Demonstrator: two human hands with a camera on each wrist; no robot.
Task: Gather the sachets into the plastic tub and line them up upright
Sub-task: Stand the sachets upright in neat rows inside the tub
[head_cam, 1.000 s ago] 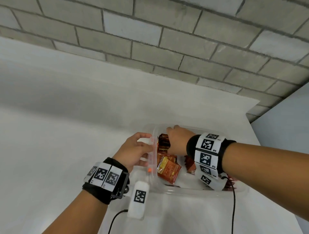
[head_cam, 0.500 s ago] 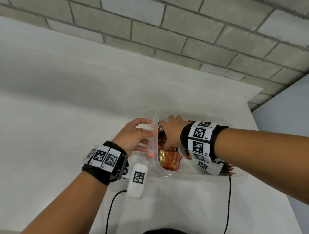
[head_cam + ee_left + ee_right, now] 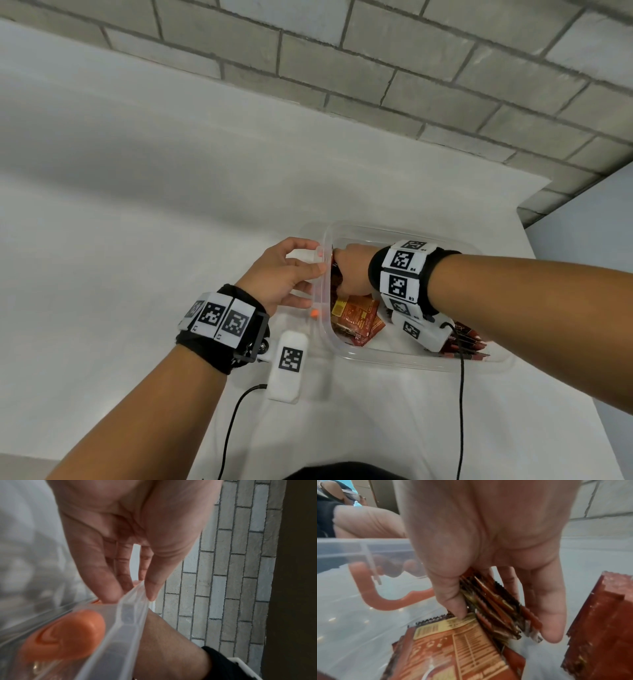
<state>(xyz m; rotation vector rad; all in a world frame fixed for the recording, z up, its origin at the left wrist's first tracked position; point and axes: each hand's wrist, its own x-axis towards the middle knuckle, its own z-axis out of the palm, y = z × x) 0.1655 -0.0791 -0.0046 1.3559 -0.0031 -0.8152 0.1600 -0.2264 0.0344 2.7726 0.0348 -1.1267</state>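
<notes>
Grey brick wall at back, white counter below it. Left to right: left hand sits at the left wall of the plastic tub, thumb over the rim and fingers pressed against the outside, pinching the rim to steady it; an orange clip sits on that wall.

Inside the tub, the right hand grips a bundle of sachets edge-on, thumb on one face and fingers on the other, held against the left end. One loose sachet lies flat on the tub floor just below the bundle, label side up. More sachets stand packed on edge at the right end, partly hidden by the right wrist.

Change from a second ago: the right hand has moved up and left to the tub wall, and the bundle now hides under the hand instead of showing beside it. The flat sachet has settled lower. The left hand has not moved.

Meaning, as a guess: gathering looks done, since no sachets show on the counter. Lining up is under way; the flat sachet still needs standing up and joining the row.
</notes>
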